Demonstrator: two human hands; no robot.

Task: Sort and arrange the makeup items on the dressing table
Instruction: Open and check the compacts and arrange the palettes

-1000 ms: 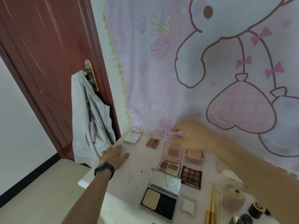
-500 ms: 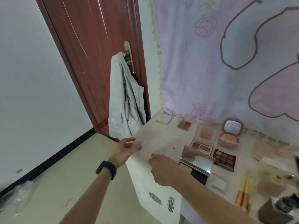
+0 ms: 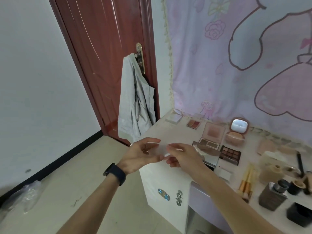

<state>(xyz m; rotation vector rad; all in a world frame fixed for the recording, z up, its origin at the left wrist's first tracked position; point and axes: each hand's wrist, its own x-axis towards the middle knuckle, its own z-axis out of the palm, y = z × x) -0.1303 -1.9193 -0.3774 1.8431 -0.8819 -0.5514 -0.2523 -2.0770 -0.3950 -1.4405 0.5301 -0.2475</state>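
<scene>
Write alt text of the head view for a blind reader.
The left hand and right hand hold a small clear piece at the dressing table's edge; open palettes, compacts and brushes lie behind, beside a red door.

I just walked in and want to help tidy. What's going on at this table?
A person is at the left corner of the dressing table, left hand and right hand together pinching a small see-through piece, too blurred to identify. Open palettes and compacts lie in rows on the tabletop, with brushes and bottles nearer the front right.
</scene>
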